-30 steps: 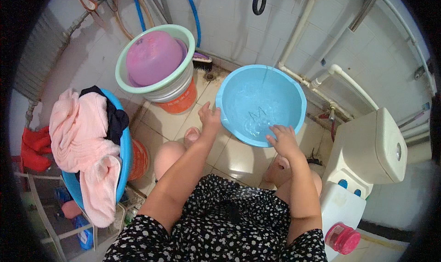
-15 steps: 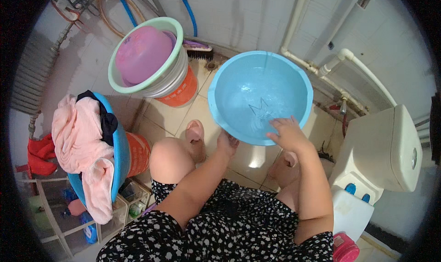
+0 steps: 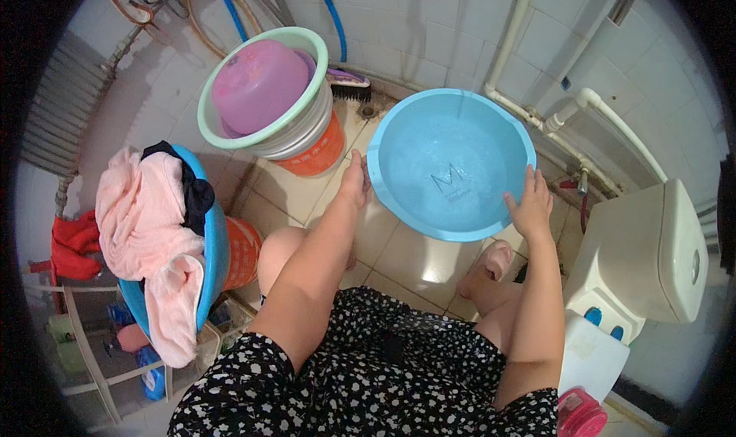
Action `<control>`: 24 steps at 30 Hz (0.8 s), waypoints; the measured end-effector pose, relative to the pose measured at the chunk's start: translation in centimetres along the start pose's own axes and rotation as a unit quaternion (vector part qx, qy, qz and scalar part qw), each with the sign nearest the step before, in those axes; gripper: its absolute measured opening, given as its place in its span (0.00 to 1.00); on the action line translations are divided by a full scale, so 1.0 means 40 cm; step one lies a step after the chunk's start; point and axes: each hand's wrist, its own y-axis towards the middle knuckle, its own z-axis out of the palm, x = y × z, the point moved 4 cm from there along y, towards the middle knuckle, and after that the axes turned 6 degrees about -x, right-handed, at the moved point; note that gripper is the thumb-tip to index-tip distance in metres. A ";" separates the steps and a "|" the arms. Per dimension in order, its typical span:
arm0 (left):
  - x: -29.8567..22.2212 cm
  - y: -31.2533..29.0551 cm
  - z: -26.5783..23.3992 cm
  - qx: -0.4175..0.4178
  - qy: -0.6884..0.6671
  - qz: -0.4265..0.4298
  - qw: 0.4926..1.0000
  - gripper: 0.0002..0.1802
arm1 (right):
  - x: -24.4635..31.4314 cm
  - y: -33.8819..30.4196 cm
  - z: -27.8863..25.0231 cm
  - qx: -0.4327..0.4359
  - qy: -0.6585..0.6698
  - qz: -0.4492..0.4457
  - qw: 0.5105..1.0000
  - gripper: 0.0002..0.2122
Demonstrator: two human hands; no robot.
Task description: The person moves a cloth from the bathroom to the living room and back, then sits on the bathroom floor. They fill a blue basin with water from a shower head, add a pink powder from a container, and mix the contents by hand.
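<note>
A wide light-blue plastic basin [image 3: 418,220] stands on the tiled floor in front of me, with what looks like clear water inside and a dark star-like line figure on its bottom. My right hand [image 3: 531,207] lies with stretched fingers and thumb apart against the basin's right rim. Just off the left rim is my left hand [image 3: 356,182], its fingers straight and pointing away from me; whether it touches the basin I cannot tell. Neither hand has closed round anything.
At left, a blue tub [image 3: 215,257] heaped with pink cloth [image 3: 142,215] sits on an orange bucket [image 3: 242,253]. Farther back, purple basins [image 3: 261,86] rest in a pale-green one [image 3: 320,54]. A brush [image 3: 351,90] lies behind; a toilet [image 3: 652,245] stands at right.
My right hand has moved from over the basin's near inside to its right rim. My left hand has gone from the near edge up along the left side.
</note>
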 end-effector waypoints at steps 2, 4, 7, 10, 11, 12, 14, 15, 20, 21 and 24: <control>0.000 0.015 -0.003 0.002 0.022 -0.013 1.000 0.32 | -0.043 0.015 0.032 -0.003 0.030 0.048 0.998 0.32; 0.029 0.045 -0.016 -0.001 0.031 -0.028 0.999 0.32 | -0.072 0.021 0.052 0.007 0.063 0.085 0.994 0.32; 0.084 0.064 -0.045 0.001 -0.008 -0.037 0.999 0.31 | -0.081 0.012 0.049 0.069 0.034 0.091 0.993 0.31; 0.091 0.017 -0.038 0.045 -0.024 -0.028 0.998 0.33 | -0.084 0.008 0.036 0.069 0.046 0.084 0.993 0.32; 0.099 0.020 -0.043 0.051 -0.028 -0.027 0.998 0.33 | -0.087 0.006 0.038 0.079 0.053 0.090 0.991 0.31; 0.104 0.024 -0.051 0.058 -0.033 -0.025 0.997 0.33 | -0.085 0.006 0.037 0.087 0.062 0.095 0.990 0.31; 0.112 0.030 -0.076 0.054 -0.035 -0.026 0.998 0.33 | -0.080 0.007 0.040 0.098 0.070 0.089 0.989 0.31; 0.108 0.025 -0.078 0.048 -0.031 -0.032 0.998 0.33 | -0.082 0.006 0.047 0.098 0.068 0.083 0.989 0.31; 0.108 -0.063 -0.092 0.018 0.245 -0.024 0.969 0.28 | -0.018 -0.055 0.057 -0.092 -0.009 0.014 0.996 0.28; 0.122 -0.071 -0.100 0.028 0.310 0.000 0.950 0.26 | 0.028 -0.080 0.028 -0.146 -0.001 -0.010 0.989 0.25; 0.250 -0.015 -0.128 0.134 0.478 0.176 0.850 0.22 | 0.156 -0.157 -0.016 -0.101 0.089 -0.093 0.986 0.18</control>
